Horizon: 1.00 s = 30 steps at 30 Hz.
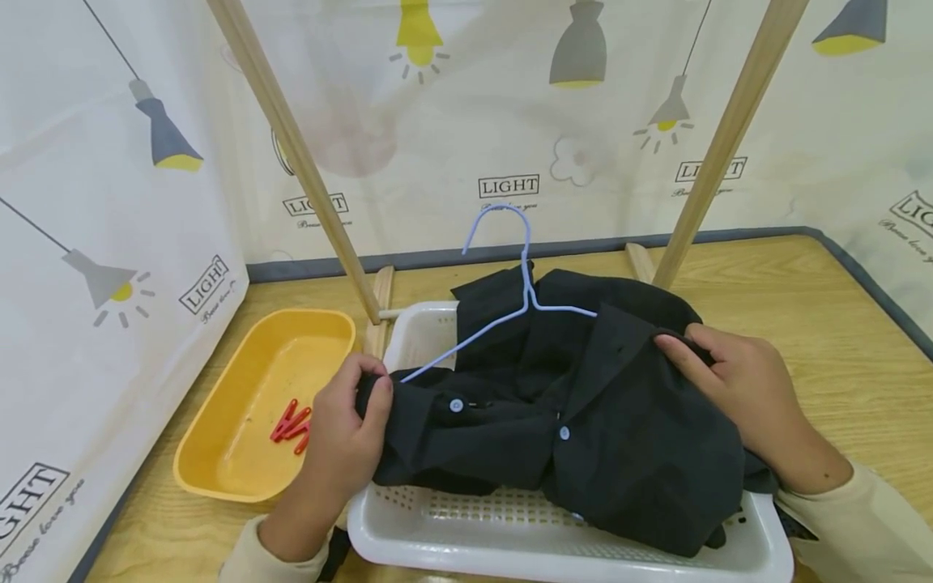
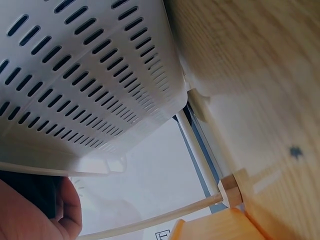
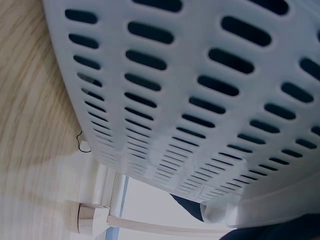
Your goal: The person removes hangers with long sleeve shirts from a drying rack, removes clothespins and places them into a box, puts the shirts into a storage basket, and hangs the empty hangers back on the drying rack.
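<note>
A black buttoned shirt (image 1: 641, 437) lies bunched over a white slotted basket (image 1: 408, 534), with light blue buttons down its front. Inside its neck sits a light blue wire hanger (image 1: 474, 336), the hook standing up above the cloth. My left hand (image 1: 348, 429) pinches the shirt's left side between thumb and fingers, beside the hanger's left arm. On the other side my right hand (image 1: 743, 389) grips the cloth near the shoulder, thumb on top. The hanger's right end is hidden under the fabric. In the left wrist view, dark cloth (image 2: 37, 192) shows in the left hand's fingers.
A yellow tray (image 1: 219, 437) left of the basket holds several red clothespins (image 1: 291, 423). Two wooden posts (image 1: 306, 170) of a rack rise behind the basket, their feet on the wooden table (image 1: 824, 316). A patterned curtain (image 1: 437, 121) encloses the back and sides.
</note>
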Tool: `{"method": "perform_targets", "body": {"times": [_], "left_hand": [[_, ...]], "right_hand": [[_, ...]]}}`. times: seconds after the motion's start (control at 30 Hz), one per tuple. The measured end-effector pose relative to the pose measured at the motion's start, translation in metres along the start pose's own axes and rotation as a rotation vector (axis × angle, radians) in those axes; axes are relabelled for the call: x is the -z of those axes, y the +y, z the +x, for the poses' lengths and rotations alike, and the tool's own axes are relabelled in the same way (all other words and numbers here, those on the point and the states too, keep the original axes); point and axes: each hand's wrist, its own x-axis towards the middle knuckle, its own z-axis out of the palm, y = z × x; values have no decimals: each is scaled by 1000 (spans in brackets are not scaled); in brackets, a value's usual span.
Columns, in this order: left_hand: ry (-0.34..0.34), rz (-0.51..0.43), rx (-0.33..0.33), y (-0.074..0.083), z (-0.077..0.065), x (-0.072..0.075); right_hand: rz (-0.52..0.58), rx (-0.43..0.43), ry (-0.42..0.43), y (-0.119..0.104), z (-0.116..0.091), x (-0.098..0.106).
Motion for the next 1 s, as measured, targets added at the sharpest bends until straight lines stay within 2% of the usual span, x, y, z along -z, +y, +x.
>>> {"method": "perform_targets", "body": {"times": [0.17, 0.3, 0.37, 0.53, 0.7, 0.9, 1.0], "left_hand": [[13, 0, 3, 1, 0, -1], [-3, 6, -30, 1, 2, 3], [0, -36, -58, 1, 4, 7], [30, -258, -130, 1, 9, 17], [74, -324, -195, 0, 10, 15], [129, -275, -125, -4, 6, 10], [135, -259, -120, -6, 6, 9]], "right_hand": [[-14, 2, 0, 1, 0, 0], [-14, -1, 1, 1, 1, -1], [-11, -6, -3, 1, 0, -1], [-9, -21, -8, 1, 0, 0], [-12, -21, -7, 1, -1, 1], [-5, -12, -10, 2, -1, 0], [4, -12, -4, 2, 0, -1]]}}
